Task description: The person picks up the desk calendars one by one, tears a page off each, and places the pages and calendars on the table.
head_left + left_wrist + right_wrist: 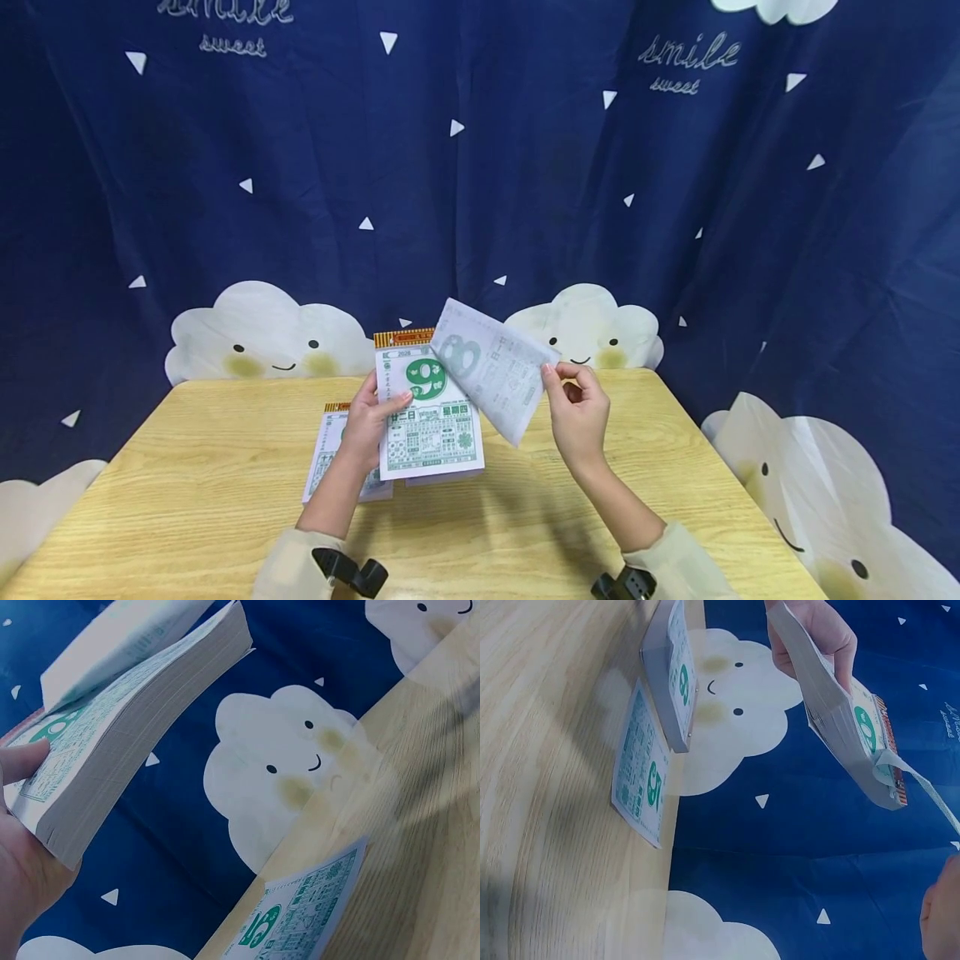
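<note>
My left hand (367, 427) grips a thick tear-off calendar (435, 446) by its left side, the thumb lying on the top page beside a large green 9. The pad is held above the table and bends in the left wrist view. My right hand (582, 417) pinches the edge of a thin page (495, 375) between thumb and fingertips. That page slants up and right, its printing showing faintly through the back. Its far end meets the pad near the striped top binding; whether it is still attached there I cannot tell.
A second calendar pad (318, 471) lies on the wooden table (187, 483), partly behind my left forearm. Near it is a loose printed sheet (641, 769) with a green number. A dark blue curtain (525, 167) with clouds hangs behind the table.
</note>
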A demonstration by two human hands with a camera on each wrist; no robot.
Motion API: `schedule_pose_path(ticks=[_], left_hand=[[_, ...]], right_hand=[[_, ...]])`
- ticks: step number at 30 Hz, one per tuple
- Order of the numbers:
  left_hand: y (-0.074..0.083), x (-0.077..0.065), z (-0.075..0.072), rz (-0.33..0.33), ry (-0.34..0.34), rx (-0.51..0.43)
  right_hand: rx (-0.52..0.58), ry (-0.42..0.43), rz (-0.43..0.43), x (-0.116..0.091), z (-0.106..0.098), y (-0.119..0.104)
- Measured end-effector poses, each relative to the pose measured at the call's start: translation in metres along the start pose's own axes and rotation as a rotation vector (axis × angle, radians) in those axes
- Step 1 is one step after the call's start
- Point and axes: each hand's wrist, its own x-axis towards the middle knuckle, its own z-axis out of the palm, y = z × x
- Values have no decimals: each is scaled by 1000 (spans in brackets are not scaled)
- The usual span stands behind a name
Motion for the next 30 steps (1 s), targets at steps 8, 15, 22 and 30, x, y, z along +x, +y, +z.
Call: schedule_pose_path(ticks=[8,15,22,30], left_hand=[[0,0,-1,-4,7,8],[0,1,-1,-3,16,-1],[0,1,-4,6,37,-5],[1,1,-7,17,31,2]], right_hand=[[-3,5,3,1,1,-1],[-17,-3,-18,1,1,-1],[14,-2,-2,0,-2,3],[29,10,21,2,-3,3]])
